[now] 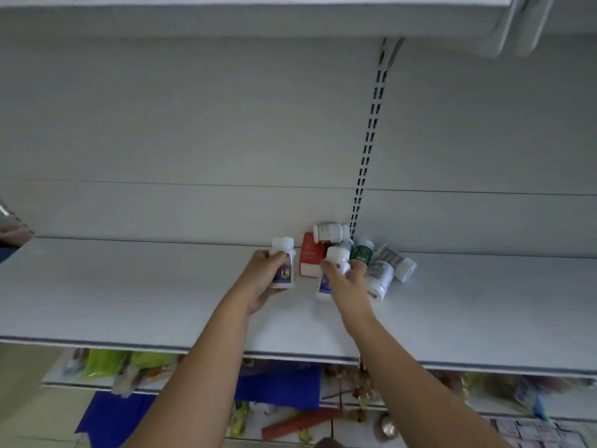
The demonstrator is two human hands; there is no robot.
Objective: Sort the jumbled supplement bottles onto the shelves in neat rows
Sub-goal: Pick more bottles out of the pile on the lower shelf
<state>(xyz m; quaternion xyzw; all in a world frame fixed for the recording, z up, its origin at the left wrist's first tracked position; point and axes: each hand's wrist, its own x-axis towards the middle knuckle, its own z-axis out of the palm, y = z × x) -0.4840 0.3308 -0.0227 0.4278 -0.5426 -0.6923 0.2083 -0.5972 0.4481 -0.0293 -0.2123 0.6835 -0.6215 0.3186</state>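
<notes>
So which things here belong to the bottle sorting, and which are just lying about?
Job: left hand gripping one blue-label bottle; right hand gripping another blue-label bottle; green bottle; white bottles lying jumbled; shelf.
Lying about: red box in the jumble; green packets, blue packs, red stick below.

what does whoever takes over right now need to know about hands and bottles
Left hand grips a blue-label bottle, upright, left of the red box.
Right hand grips a second blue-label bottle in front of the box.
Jumbled at the shelf's back: white bottle lying on the box, green bottle, two white bottles on their sides.
Done: no row yet. Left: line up everything.
</notes>
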